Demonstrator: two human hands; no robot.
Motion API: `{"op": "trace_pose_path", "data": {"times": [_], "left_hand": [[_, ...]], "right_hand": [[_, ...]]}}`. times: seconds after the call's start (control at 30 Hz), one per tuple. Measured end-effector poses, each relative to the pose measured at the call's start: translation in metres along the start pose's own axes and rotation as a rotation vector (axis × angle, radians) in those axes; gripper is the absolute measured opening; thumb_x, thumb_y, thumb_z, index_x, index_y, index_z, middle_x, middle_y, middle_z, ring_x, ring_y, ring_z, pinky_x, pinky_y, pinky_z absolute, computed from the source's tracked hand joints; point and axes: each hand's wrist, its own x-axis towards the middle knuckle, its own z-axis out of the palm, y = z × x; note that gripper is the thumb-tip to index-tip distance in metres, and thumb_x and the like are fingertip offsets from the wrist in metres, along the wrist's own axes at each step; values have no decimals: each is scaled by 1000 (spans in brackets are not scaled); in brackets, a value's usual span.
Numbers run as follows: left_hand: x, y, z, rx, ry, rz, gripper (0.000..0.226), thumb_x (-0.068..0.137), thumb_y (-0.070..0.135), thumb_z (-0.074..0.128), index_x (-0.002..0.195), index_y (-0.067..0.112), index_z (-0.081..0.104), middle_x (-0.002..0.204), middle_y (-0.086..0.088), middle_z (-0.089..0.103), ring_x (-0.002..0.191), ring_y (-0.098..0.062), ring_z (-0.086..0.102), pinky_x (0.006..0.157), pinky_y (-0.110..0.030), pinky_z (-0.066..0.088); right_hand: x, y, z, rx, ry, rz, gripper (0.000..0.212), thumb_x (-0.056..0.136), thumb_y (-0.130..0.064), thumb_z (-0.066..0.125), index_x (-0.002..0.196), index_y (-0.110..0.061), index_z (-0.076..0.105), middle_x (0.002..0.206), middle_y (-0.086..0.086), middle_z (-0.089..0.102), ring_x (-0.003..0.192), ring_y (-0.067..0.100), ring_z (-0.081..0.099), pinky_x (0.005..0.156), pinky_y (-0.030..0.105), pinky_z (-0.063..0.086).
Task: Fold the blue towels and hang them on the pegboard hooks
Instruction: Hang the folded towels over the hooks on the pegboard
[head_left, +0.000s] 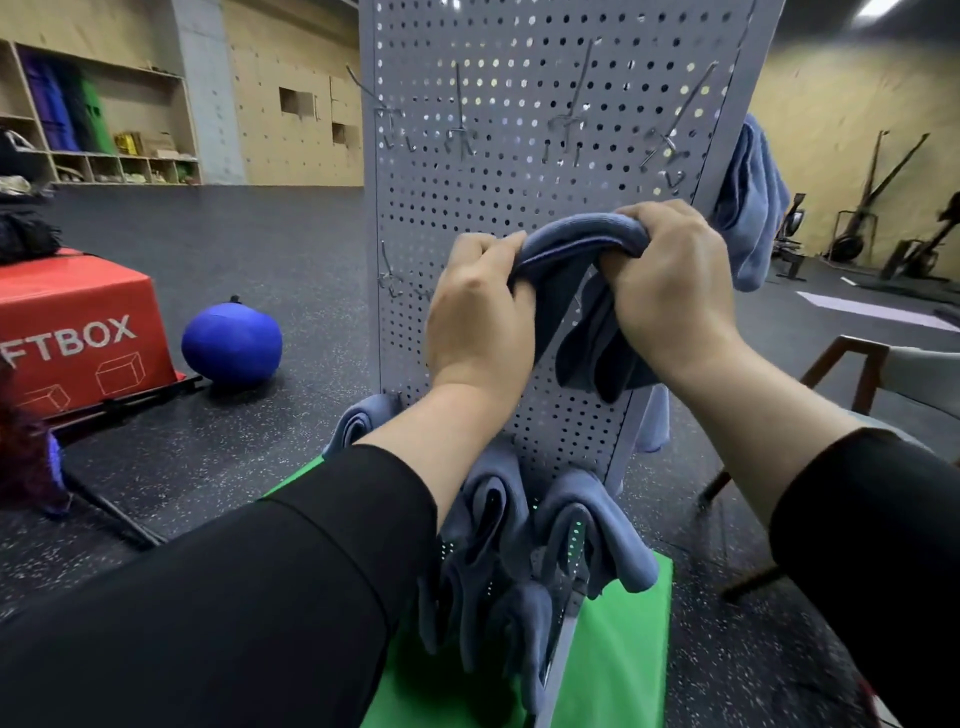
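Note:
A grey pegboard (519, 208) stands upright in front of me on a green base. Both hands hold one folded blue towel (576, 244) against its middle. My left hand (478, 317) grips the towel's left end and my right hand (670, 280) grips its right end, the rest hanging down below. Several folded blue towels (587, 525) hang on hooks lower on the board. Another blue towel (748, 208) hangs behind the board's right edge. Bare metal hooks (460, 135) stick out along the upper rows.
A red box (78, 332) and a blue ball (232, 343) sit on the dark floor to the left. A chair (883, 374) stands at the right. Wooden shelving lines the far left wall, and gym gear stands at the far right.

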Motion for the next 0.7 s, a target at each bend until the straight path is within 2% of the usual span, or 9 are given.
{"op": "trace_pose_path", "data": {"times": [0.13,0.23,0.3,0.4,0.47,0.53,0.7], "left_hand": [[5,-5,19,69,-6,25,37,94,6,57,126,18,71,104,-1,58,91,-26,54,74,-40,50],[10,-7,27,119,6,3,33,94,3,56,119,15,74,97,-2,52,84,-26,49,69,-40,46],[10,-6,31,162,-43,28,23,93,5,57,107,11,74,98,-3,54,85,-26,48,70,-40,44],[1,-2,36,310,-135,159,8,88,6,62,91,9,68,100,-7,63,87,-31,52,74,-40,43],[-5,1,39,421,-181,228,12,90,10,61,99,12,68,101,-7,66,92,-31,55,79,-40,41],[-8,5,39,438,-234,225,20,96,19,54,112,12,65,105,-6,66,98,-30,55,82,-40,40],[-15,11,38,264,-306,18,19,101,28,48,112,16,57,105,-4,59,92,-27,55,68,-37,41]], "right_hand": [[4,8,12,-42,-32,14,18,96,-21,60,108,-14,71,105,0,57,87,18,49,77,29,36],[6,16,20,-104,-81,13,16,95,-20,58,99,-10,69,104,4,56,85,27,52,76,38,45],[8,22,24,-160,-97,14,14,94,-19,58,93,-9,67,101,6,55,82,32,53,72,41,48],[6,31,28,-244,-183,17,14,92,-14,59,80,-8,60,95,6,51,76,35,52,63,36,38],[-2,36,30,-265,-234,15,16,90,-13,58,76,-8,55,93,6,51,77,33,50,64,34,32],[-8,40,30,-262,-249,7,17,88,-13,58,73,-9,51,94,6,52,78,33,49,65,34,32],[-10,42,29,-228,-235,5,21,88,-17,61,73,-7,51,85,5,50,75,32,47,65,34,30]]}}
